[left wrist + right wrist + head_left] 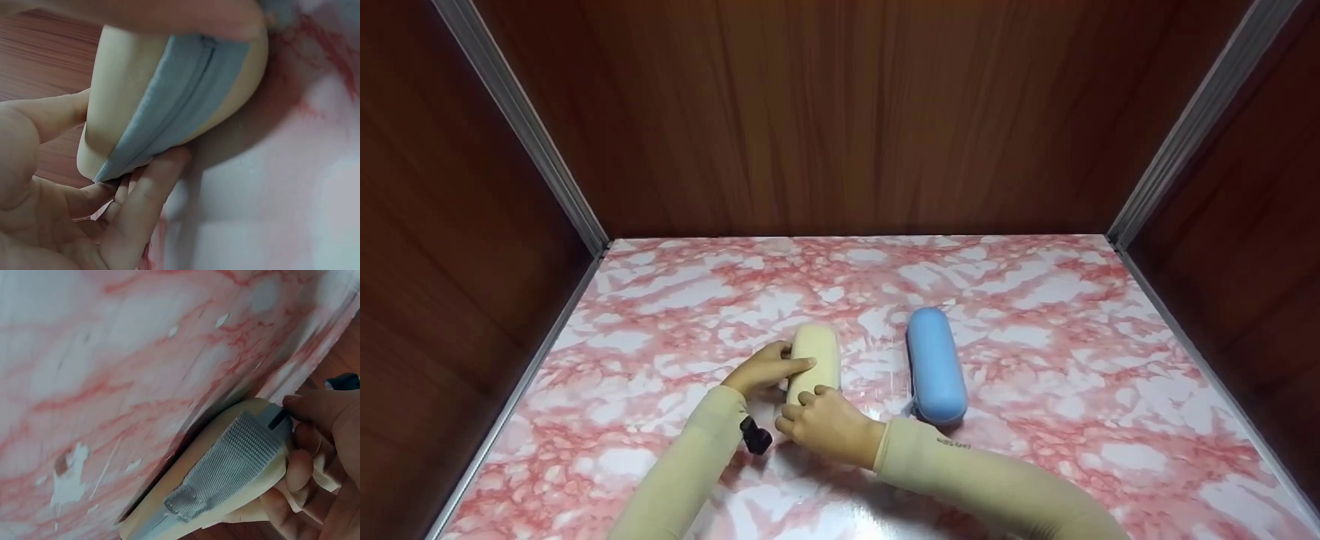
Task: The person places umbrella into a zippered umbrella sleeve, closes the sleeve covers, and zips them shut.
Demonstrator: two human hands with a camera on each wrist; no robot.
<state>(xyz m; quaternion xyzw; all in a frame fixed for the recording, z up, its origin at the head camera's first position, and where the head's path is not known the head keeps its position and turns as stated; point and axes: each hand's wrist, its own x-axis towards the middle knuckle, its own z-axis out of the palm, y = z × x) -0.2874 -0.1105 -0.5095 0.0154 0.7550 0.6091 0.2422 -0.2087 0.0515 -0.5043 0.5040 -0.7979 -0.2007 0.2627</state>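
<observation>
A cream zip case, long with rounded ends, lies on the table in front of me. My left hand grips its left side, thumb across the top and the other fingers lower down. The left wrist view shows a grey zipper band running along the case's side between those fingers. My right hand has curled fingers on the near end. In the right wrist view its fingertips pinch that end, by a grey tab next to a ribbed grey fabric panel. The zipper looks closed along the visible stretch.
A blue case of similar shape lies to the right of the cream one. The red-and-white marbled table is bounded by brown wood-grain panels at the back and sides. A black device sits at my left wrist.
</observation>
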